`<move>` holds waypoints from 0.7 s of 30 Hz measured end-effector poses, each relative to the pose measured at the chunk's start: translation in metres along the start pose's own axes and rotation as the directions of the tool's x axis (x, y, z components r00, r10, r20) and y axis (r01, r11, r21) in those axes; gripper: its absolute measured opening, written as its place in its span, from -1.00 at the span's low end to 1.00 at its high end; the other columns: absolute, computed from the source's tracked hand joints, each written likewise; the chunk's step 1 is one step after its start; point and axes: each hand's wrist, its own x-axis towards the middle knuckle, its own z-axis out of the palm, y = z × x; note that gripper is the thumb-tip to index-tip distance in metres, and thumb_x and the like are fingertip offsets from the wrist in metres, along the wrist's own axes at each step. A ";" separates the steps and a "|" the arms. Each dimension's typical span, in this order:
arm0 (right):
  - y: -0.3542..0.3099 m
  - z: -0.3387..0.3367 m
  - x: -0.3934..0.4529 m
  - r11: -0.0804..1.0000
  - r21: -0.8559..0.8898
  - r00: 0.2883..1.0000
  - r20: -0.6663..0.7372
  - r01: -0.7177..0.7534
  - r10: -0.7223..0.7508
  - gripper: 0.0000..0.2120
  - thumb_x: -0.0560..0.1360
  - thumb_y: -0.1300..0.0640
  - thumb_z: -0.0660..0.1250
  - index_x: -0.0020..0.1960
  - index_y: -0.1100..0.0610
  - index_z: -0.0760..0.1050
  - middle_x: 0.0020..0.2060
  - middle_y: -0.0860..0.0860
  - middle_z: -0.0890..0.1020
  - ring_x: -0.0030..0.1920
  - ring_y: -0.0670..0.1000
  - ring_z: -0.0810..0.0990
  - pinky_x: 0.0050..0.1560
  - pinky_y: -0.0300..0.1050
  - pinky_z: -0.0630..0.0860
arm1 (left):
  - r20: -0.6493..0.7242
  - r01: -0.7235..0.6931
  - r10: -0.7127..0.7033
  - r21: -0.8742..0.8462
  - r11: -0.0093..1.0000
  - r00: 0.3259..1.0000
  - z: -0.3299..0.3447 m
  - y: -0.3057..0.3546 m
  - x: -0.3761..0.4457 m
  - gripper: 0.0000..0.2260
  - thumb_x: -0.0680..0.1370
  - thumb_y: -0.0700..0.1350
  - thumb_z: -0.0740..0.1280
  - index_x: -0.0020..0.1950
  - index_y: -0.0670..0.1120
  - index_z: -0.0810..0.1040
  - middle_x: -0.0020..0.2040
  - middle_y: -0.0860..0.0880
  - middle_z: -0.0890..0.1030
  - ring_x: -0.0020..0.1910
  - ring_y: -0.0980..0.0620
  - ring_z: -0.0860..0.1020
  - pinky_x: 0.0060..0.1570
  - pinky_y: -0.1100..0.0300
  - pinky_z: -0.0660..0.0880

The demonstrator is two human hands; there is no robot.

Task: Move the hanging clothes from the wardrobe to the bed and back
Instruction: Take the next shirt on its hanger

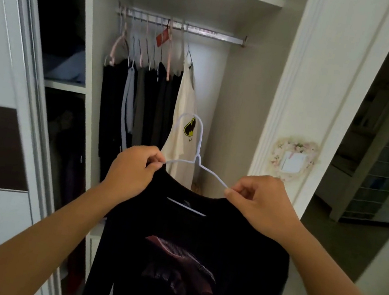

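While a thin white wire hanger [197, 153] carries a black long-sleeved shirt with a dark red chest print [185, 256] before the open white wardrobe [245, 99], the left hand [132, 173] and right hand [259, 204] pinch its shoulders, fingers clamped on the wire. The shirt's hem is cut off below; dark garments [144, 103] on the rail [207, 32] blur together.
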 end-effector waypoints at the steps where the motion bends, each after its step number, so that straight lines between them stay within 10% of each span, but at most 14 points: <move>1: 0.000 0.003 0.007 1.000 0.005 1.000 -0.002 -0.007 0.007 -0.76 0.47 0.03 0.46 -0.37 -0.12 0.58 -0.46 -0.11 0.61 -0.41 -0.11 0.57 -0.33 -0.22 0.52 | 0.001 -0.013 0.013 -0.006 1.000 1.000 0.002 -0.003 0.007 -0.89 0.58 -0.15 0.35 -0.05 0.05 0.62 -0.15 0.17 0.62 -0.09 0.19 0.56 -0.07 0.20 0.49; 15: 0.042 0.007 0.105 0.990 -0.029 0.984 -0.121 -0.138 0.133 -0.76 0.44 0.14 0.44 -0.41 0.03 0.60 -0.51 -0.09 0.59 -0.41 -0.19 0.57 -0.38 -0.41 0.41 | 0.086 -0.099 0.097 0.023 0.995 0.992 0.055 -0.014 0.107 -0.85 0.59 -0.08 0.34 0.13 0.06 0.61 -0.03 0.14 0.62 0.04 0.16 0.56 0.04 0.18 0.48; 21: 0.060 0.002 0.164 0.988 -0.079 0.970 -0.216 -0.131 0.111 -0.77 0.41 0.17 0.37 -0.29 0.33 0.60 -0.34 0.24 0.64 -0.26 0.18 0.62 -0.27 -0.05 0.51 | 0.071 -0.119 0.111 0.112 0.987 0.991 0.067 -0.011 0.158 -0.78 0.59 -0.03 0.35 0.23 0.04 0.58 0.11 0.03 0.61 0.13 0.05 0.55 0.07 0.13 0.46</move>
